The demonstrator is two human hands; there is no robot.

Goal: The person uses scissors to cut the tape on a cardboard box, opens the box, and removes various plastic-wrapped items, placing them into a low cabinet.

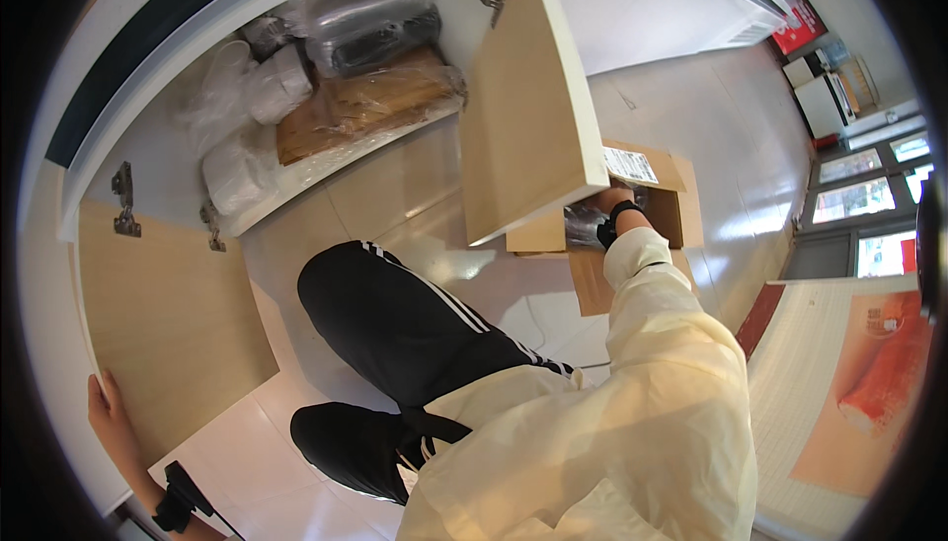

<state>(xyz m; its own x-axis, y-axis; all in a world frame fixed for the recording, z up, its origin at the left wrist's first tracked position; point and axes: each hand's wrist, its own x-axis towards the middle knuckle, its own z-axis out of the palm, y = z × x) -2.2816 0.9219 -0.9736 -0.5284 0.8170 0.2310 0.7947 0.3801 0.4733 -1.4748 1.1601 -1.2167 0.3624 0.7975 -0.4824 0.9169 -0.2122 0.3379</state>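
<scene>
My left hand [111,411] grips the outer edge of the open left cabinet door [178,319], a pale wood-grain panel, with fingers on both of its sides. On the other side, my right hand [616,196] reaches into an open cardboard box [670,215] on the floor. Clear plastic-wrapped goods [585,225] show inside the box beside my wrist. The box flaps and the right cabinet door hide part of the box, and my right fingers are out of sight inside it. A printed label [629,165] lies on one flap.
The open right cabinet door [529,111] juts out between my hands. In the cabinet sit brown paper packs [370,100] in plastic, white wrapped containers [278,86] and clear-wrapped dark goods [378,23]. A printed panel [852,393] stands at the right.
</scene>
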